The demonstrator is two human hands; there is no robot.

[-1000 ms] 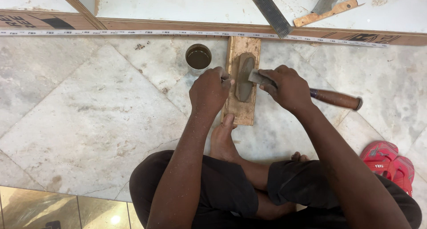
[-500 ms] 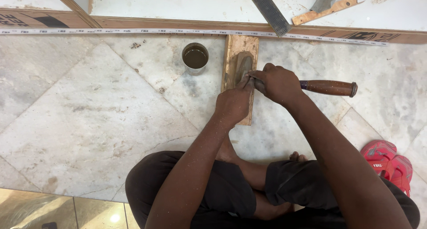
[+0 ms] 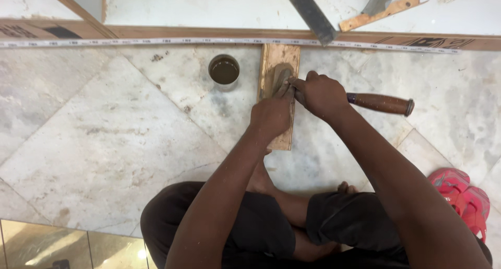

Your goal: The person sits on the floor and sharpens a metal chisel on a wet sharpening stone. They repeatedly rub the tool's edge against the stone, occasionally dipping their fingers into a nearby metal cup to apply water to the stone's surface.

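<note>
The person sits cross-legged on the marble floor (image 3: 104, 143), both hands working over a narrow wooden block (image 3: 280, 57) that lies lengthwise in front of them, its far end touching a long wooden strip (image 3: 182, 33) with a measuring tape (image 3: 156, 41) stretched along it. A grey, oval sharpening stone (image 3: 281, 74) is set into the block's top, dark and smeared. The right hand (image 3: 321, 95) is closed around a chisel (image 3: 380, 103) near its metal end; the reddish-brown, rounded wooden handle sticks out to the right, and the blade is hidden under the fingers against the stone. The left hand (image 3: 271, 117) is curled, fingertips pressing down at the stone beside the right hand. A small round tin (image 3: 224, 70) of dark liquid stands just left of the block. Red sandals (image 3: 462, 198) lie well off to the right.
</note>
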